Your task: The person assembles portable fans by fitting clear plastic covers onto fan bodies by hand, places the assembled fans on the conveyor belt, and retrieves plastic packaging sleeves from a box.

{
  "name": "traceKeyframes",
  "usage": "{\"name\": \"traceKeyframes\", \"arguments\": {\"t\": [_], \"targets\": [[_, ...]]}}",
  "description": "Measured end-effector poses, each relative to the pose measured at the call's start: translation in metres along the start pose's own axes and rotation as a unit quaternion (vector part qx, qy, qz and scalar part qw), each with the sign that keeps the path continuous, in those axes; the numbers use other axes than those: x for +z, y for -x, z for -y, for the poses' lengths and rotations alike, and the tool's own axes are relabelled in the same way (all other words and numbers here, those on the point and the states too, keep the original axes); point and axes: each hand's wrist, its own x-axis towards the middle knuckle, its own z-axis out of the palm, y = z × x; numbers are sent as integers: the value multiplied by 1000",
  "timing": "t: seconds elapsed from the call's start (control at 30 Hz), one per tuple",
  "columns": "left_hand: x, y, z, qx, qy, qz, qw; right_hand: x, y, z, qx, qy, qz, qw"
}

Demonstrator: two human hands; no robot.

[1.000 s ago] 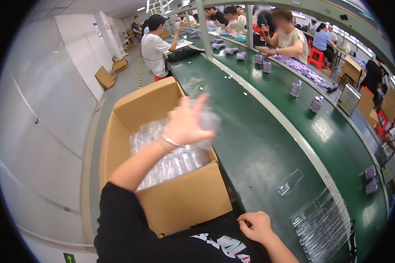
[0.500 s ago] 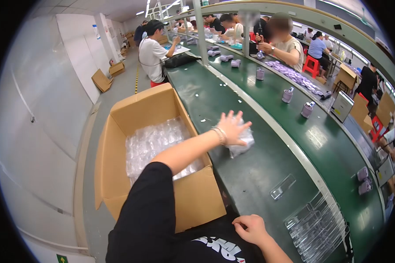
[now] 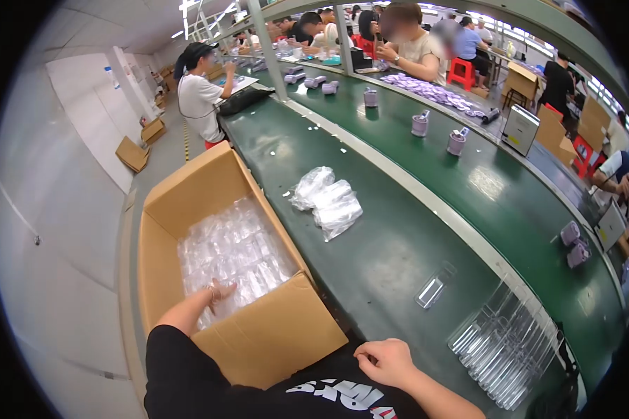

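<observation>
Inside the open cardboard box (image 3: 297,300), my left hand (image 3: 221,290) touches the clear plastic packages (image 3: 234,237), its visible fingers apart; some fingertips are hidden among the plastic. My right hand (image 3: 384,362) is loosely curled at the bench's near edge, with nothing visible in it. Wrapped clear plastic pieces (image 3: 328,201) lie on the green bench (image 3: 377,258) beyond the box. To the right of them is a single clear plastic case (image 3: 433,288). A row of clear cases (image 3: 503,349) lies right of my right hand.
Purple devices (image 3: 420,124) stand on the green belt across a pale rail (image 3: 426,195). A person in white (image 3: 199,105) sits beyond the box. Another person (image 3: 419,52) works behind a pile of purple parts (image 3: 433,93). A metal post (image 3: 267,52) rises from the bench.
My left hand has let go of the wrapped plastic on the bench and moved back into the box. My right hand keeps its curled pose, and the view has shifted right.
</observation>
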Motion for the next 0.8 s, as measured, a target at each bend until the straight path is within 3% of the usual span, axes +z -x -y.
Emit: {"name": "traceKeyframes", "arguments": {"t": [0.13,0.2,0.3,0.4,0.53,0.67,0.7,0.77,0.8], "targets": [[17,11,-11,-33,-24,-17,999,1,2,0,-5,-5,0,1000],[27,-54,-1,78,-250,-75,962,-1,0,0,-7,-4,-4,1000],[47,-74,-6,111,-156,-58,980,0,0,1,2,-1,5,1000],[11,80,-73,-42,-34,15,998,0,0,-2,-1,2,2,1000],[10,55,-68,18,-146,42,988,-1,-2,1,-3,3,8,1000],[18,61,-77,-15,-146,53,988,-2,0,-1,-11,5,18,1000],[22,56,-77,-13,-146,52,988,-1,1,-3,-19,2,14,1000],[38,15,-67,77,-329,62,939,-2,0,-4,-19,4,22,1000],[75,-118,-27,88,-457,24,885,-2,0,-5,-19,6,32,999]]}}
